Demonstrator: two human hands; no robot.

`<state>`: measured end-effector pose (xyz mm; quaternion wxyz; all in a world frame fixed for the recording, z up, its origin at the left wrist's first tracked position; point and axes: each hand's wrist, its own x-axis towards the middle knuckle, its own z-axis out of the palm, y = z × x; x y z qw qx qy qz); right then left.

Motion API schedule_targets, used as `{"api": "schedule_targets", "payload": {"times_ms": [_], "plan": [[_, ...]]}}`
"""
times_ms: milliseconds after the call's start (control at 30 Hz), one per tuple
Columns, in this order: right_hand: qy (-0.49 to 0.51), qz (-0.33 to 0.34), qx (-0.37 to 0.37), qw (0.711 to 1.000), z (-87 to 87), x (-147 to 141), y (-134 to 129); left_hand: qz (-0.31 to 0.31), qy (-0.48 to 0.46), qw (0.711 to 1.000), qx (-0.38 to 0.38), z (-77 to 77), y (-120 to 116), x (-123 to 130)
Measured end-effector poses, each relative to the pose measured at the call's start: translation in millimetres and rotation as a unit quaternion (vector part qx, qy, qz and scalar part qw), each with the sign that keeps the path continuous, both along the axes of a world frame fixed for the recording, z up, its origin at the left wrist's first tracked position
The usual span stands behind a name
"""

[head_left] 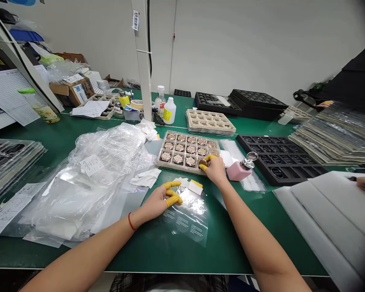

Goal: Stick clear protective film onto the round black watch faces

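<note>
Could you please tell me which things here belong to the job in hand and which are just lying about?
Apparently in use:
piece pinched by the right hand
tray beneath it
yellow finger cots

Apparently just lying about:
green-lidded jar
cardboard box
tape roll

One counter (pixel 158 255) carries everything counted here, with one clear tray (pixel 170 165) as the dial's centre. That tray shows three rows of round metallic pieces (pixel 191 150), at least twelve; its right end is partly hidden. One pink pump bottle (pixel 239 172) stands between three and four o'clock, one black compartment tray (pixel 295 173) at three. Two bottles, a white bottle (pixel 168 117) and a clear bottle (pixel 160 101), stand near eleven. One tape roll (pixel 136 104) sits toward ten, one green-lidded jar (pixel 44 111) past nine. One printed clear sheet (pixel 185 227) lies at six. Between one and two, the stacked cream trays (pixel 211 129) are too close-set to count.
</note>
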<state>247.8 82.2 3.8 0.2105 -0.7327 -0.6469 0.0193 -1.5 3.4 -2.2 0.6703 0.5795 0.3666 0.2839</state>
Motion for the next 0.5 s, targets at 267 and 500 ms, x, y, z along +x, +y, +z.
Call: {"api": "schedule_targets", "payload": {"times_ms": [267, 500], "plan": [[0.228, 0.328, 0.035, 0.916, 23.7, -68, -91, -0.052, -0.103, 0.992, -0.052, 10.9, -3, 2], [0.293, 0.287, -0.057, 0.910, 19.9, -76, -98, -0.036, -0.028, 0.997, 0.067, 5.7, -8, 0]]}}
